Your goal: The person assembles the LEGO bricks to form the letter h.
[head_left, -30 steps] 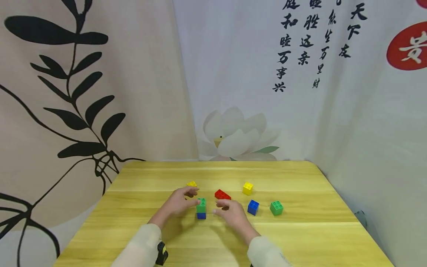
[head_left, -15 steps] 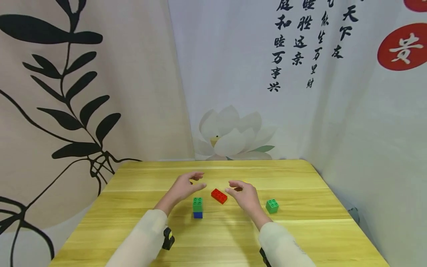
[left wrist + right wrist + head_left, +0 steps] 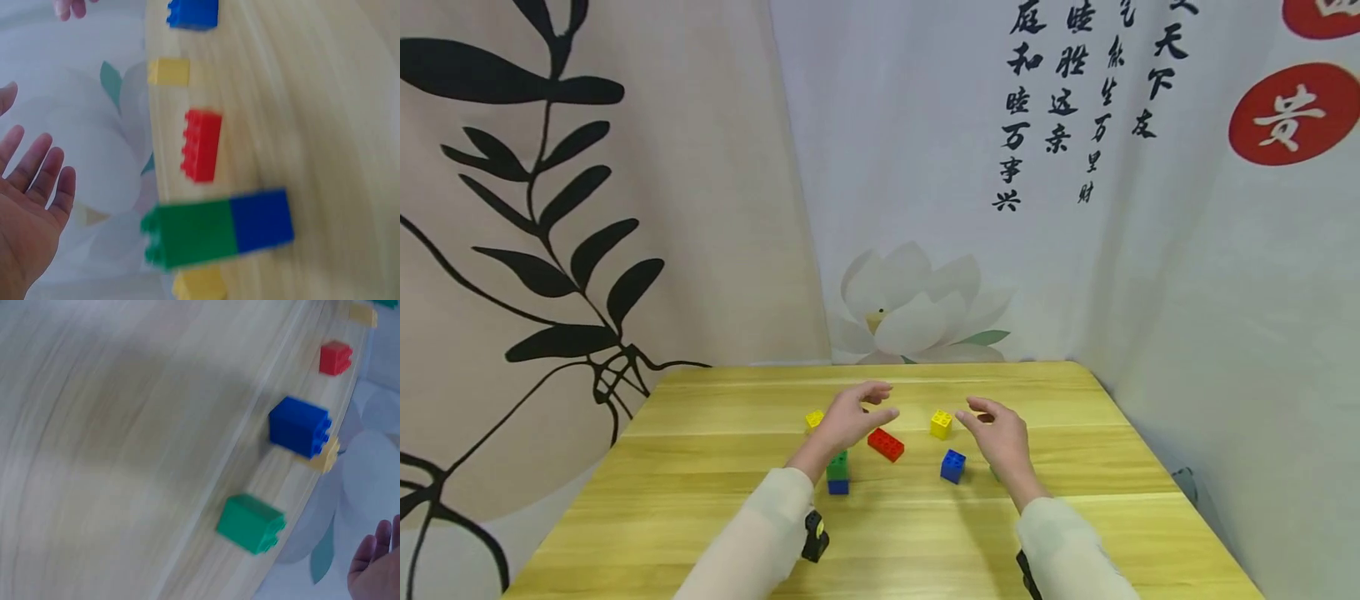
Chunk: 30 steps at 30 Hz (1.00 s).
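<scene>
My left hand (image 3: 850,417) hovers above the table, its fingers relaxed and holding nothing. Below its wrist stands a stack of a green brick (image 3: 837,465) on a blue brick (image 3: 838,487). A red toy brick (image 3: 886,445) lies just beyond, near the left fingertips. To the right, my right hand (image 3: 1003,437) is also raised, fingers loosely bent around no object. Nearest to it are a yellow brick (image 3: 941,424) and a single blue brick (image 3: 952,467). A loose green brick (image 3: 250,524), seen whole in the right wrist view, is mostly hidden behind that hand in the head view.
Another yellow brick (image 3: 814,420) sits at the far left, partly covered by the left hand. The wooden table (image 3: 895,550) ends at a printed curtain (image 3: 737,208) behind the bricks. A pale curtain also runs along the right side.
Both hands have lifted away from the green-and-blue stack and moved to the right and farther up. The head view has turned slightly right. The bricks appear to stay in place.
</scene>
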Each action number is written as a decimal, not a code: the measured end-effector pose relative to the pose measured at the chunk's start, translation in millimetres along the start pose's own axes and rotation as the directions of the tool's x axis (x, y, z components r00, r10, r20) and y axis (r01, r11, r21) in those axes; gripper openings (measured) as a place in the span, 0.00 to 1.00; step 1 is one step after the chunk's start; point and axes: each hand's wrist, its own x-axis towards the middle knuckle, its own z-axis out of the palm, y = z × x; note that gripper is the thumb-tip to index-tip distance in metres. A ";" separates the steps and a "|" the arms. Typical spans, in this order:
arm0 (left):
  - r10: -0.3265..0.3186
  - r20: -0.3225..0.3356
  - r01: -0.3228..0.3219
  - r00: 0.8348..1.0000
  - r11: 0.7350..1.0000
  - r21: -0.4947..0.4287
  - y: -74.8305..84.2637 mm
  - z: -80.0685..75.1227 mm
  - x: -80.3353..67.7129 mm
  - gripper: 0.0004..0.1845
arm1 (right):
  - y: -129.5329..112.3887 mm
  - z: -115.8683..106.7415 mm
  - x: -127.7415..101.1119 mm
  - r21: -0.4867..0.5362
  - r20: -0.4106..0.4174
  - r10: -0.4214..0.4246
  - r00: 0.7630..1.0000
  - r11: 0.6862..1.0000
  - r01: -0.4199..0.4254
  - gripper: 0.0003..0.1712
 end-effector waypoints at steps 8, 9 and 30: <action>-0.015 0.058 0.021 0.998 0.995 -0.095 -2.7 45.0 4.8 0.25 | 28.4 -25.1 -0.5 -0.011 -0.041 0.106 0.994 0.994 -0.106 0.27; -0.021 0.064 0.027 0.998 0.995 -0.098 -3.6 49.7 5.1 0.25 | 32.0 -27.5 -1.4 -0.011 -0.046 0.116 0.992 0.993 -0.117 0.27; -0.069 0.154 0.086 0.986 0.991 -0.107 -37.4 120.6 13.4 0.30 | 85.7 -30.0 -25.4 0.019 -0.032 0.216 0.976 0.976 -0.216 0.36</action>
